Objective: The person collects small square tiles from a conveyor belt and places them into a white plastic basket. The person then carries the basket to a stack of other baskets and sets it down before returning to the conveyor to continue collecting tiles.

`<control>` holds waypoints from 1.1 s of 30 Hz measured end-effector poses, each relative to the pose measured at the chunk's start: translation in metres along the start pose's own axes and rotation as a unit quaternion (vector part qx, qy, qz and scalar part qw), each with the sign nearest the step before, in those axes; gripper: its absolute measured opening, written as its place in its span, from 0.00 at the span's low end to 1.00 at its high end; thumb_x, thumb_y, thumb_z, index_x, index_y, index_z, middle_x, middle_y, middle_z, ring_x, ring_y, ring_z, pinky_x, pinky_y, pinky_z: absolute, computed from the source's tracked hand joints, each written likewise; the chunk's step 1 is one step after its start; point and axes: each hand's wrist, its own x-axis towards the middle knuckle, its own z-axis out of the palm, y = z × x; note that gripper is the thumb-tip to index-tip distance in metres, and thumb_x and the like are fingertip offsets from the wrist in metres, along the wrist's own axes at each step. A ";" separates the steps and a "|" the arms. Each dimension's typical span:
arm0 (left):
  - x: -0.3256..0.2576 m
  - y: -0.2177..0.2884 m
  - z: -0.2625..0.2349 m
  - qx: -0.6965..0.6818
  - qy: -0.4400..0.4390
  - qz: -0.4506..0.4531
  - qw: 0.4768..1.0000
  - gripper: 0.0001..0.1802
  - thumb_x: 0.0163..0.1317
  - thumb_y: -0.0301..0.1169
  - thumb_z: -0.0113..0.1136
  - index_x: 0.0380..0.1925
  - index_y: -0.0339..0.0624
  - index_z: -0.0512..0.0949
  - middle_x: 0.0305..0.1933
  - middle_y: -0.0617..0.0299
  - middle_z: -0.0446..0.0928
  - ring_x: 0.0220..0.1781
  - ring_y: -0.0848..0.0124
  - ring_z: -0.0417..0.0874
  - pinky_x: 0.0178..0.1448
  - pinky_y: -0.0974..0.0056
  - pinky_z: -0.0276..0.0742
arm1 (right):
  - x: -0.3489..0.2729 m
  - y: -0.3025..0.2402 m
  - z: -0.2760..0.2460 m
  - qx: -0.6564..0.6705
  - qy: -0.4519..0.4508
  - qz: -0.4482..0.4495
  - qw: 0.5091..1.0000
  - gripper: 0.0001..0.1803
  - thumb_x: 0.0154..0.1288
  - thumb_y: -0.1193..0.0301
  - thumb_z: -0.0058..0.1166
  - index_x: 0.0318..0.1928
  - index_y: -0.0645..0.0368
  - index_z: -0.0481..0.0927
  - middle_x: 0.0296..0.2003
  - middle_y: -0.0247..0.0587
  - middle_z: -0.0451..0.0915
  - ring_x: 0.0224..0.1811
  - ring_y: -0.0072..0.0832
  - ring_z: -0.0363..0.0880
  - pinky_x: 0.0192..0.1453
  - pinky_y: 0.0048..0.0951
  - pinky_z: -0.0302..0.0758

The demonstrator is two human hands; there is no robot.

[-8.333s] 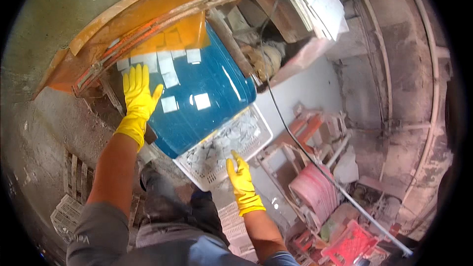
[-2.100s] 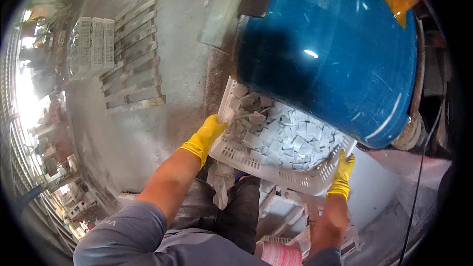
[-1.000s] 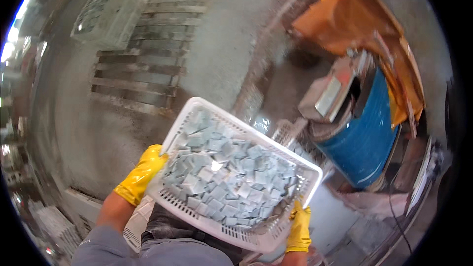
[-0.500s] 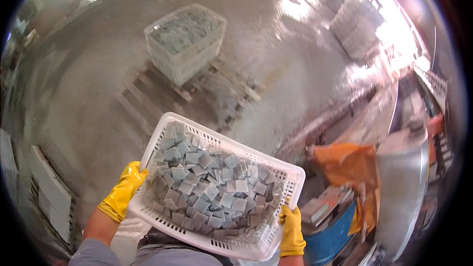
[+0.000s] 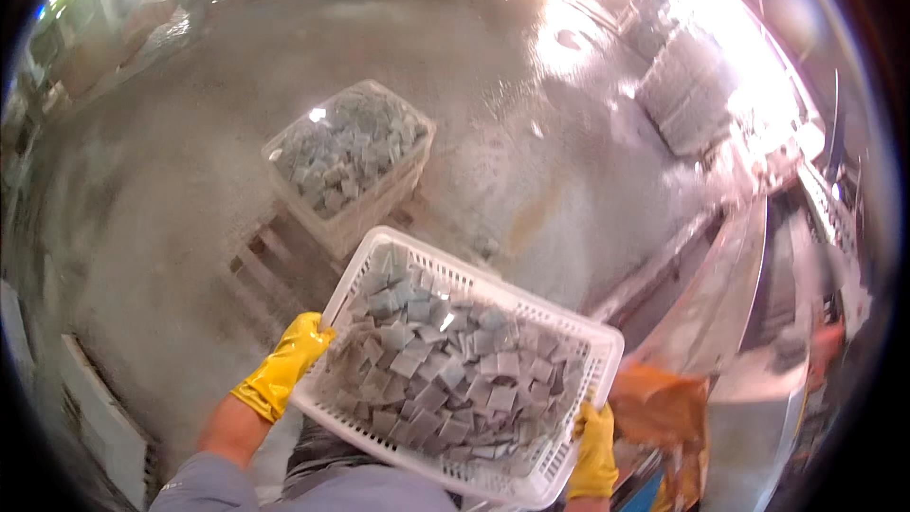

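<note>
Between my hands hangs a white plastic basket (image 5: 493, 283) with slotted walls, heaped with small square grey stone tiles (image 5: 445, 360). My left hand (image 5: 287, 360), in a yellow rubber glove, is closed on the basket's left end. At the right end my right hand (image 5: 594, 450), gloved in yellow too, grips the rim. The basket tilts in view, its left end farther from me than its right. Fingertips of both hands are partly hidden by the rim. Ahead, beyond the basket, stands a pale stack of crates (image 5: 349, 218) whose top is filled with similar tiles.
The crates rest on a wooden pallet (image 5: 275, 261) on the wet concrete floor (image 5: 180, 190). To the right are an orange cloth (image 5: 659, 408) and a long machine or conveyor (image 5: 720, 275). Pale slabs (image 5: 104, 417) lean at the lower left. A wrapped stack (image 5: 687, 85) stands far right.
The basket and both my hands have shifted right in view. The crate stack and pallet now appear closer to the basket. My grip on both ends is unchanged.
</note>
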 end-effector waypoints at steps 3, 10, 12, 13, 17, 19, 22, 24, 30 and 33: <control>-0.010 0.011 -0.014 0.001 -0.015 0.003 1.000 0.24 0.65 0.40 0.71 0.55 0.36 0.84 0.54 0.39 0.86 0.58 0.45 0.87 0.63 0.50 0.79 | 0.006 -0.001 0.000 0.022 0.011 -0.004 1.000 0.18 0.73 0.70 0.61 0.62 0.51 0.80 0.23 0.33 0.77 0.15 0.18 0.67 0.21 0.24 0.70; -0.047 -0.001 -0.014 0.054 0.092 -0.008 0.994 0.26 0.65 0.41 0.71 0.57 0.34 0.82 0.55 0.41 0.86 0.60 0.46 0.86 0.64 0.50 0.79 | 0.000 -0.010 -0.010 0.001 -0.013 -0.005 1.000 0.15 0.74 0.69 0.60 0.58 0.55 0.80 0.24 0.33 0.79 0.17 0.19 0.70 0.22 0.25 0.70; -0.048 0.007 -0.019 -0.031 0.021 -0.048 0.998 0.26 0.65 0.41 0.71 0.57 0.34 0.82 0.56 0.41 0.86 0.61 0.46 0.85 0.66 0.51 0.79 | 0.003 -0.016 -0.010 -0.002 -0.023 -0.016 1.000 0.15 0.74 0.68 0.61 0.58 0.55 0.80 0.25 0.34 0.79 0.17 0.19 0.71 0.22 0.24 0.71; -0.065 0.007 -0.015 -0.081 -0.014 -0.073 0.994 0.26 0.66 0.41 0.72 0.56 0.34 0.82 0.56 0.41 0.86 0.62 0.45 0.85 0.67 0.51 0.78 | 0.003 -0.022 -0.020 -0.012 -0.031 -0.022 0.999 0.15 0.74 0.68 0.61 0.57 0.55 0.80 0.25 0.34 0.79 0.18 0.19 0.71 0.23 0.24 0.71; -0.116 -0.007 0.027 -0.046 0.131 -0.084 0.987 0.23 0.66 0.40 0.71 0.55 0.36 0.83 0.53 0.43 0.86 0.57 0.48 0.87 0.62 0.50 0.80 | 0.027 -0.046 -0.038 -0.064 -0.065 -0.048 0.995 0.17 0.73 0.68 0.61 0.59 0.56 0.81 0.27 0.36 0.81 0.18 0.21 0.72 0.25 0.26 0.73; -0.165 -0.009 0.042 -0.075 0.118 -0.120 0.983 0.22 0.66 0.39 0.71 0.53 0.35 0.84 0.50 0.44 0.87 0.54 0.48 0.88 0.58 0.50 0.81 | 0.053 -0.043 -0.054 -0.118 -0.110 -0.058 0.985 0.19 0.73 0.67 0.60 0.61 0.57 0.80 0.29 0.38 0.83 0.19 0.22 0.73 0.26 0.26 0.74; -0.208 -0.045 0.036 -0.072 0.195 -0.134 0.969 0.18 0.66 0.36 0.70 0.49 0.35 0.85 0.41 0.47 0.88 0.43 0.51 0.90 0.50 0.52 0.82 | 0.076 -0.090 0.001 -0.164 -0.197 -0.080 0.963 0.20 0.73 0.66 0.61 0.61 0.60 0.78 0.30 0.38 0.83 0.20 0.21 0.74 0.24 0.27 0.74; -0.229 -0.056 0.041 -0.128 0.216 -0.171 0.953 0.17 0.66 0.35 0.70 0.49 0.35 0.85 0.37 0.51 0.87 0.38 0.57 0.88 0.46 0.54 0.82 | 0.095 -0.117 0.044 -0.143 -0.248 -0.080 0.955 0.22 0.72 0.67 0.61 0.63 0.58 0.78 0.30 0.42 0.85 0.19 0.22 0.73 0.24 0.28 0.73; -0.315 -0.030 0.094 -0.252 0.332 -0.244 0.876 0.15 0.70 0.37 0.70 0.40 0.34 0.81 0.28 0.60 0.80 0.26 0.66 0.81 0.31 0.55 0.76 | 0.198 -0.141 0.188 -0.202 -0.382 -0.238 0.870 0.33 0.73 0.67 0.61 0.73 0.67 0.71 0.45 0.50 0.87 0.34 0.31 0.85 0.40 0.32 0.84; -0.341 -0.068 0.180 -0.181 0.361 -0.302 0.864 0.18 0.70 0.40 0.69 0.41 0.33 0.80 0.30 0.56 0.81 0.28 0.62 0.81 0.32 0.56 0.79 | 0.202 -0.150 0.247 -0.243 -0.433 -0.238 0.835 0.35 0.73 0.61 0.60 0.75 0.63 0.71 0.52 0.50 0.87 0.50 0.37 0.87 0.53 0.37 0.83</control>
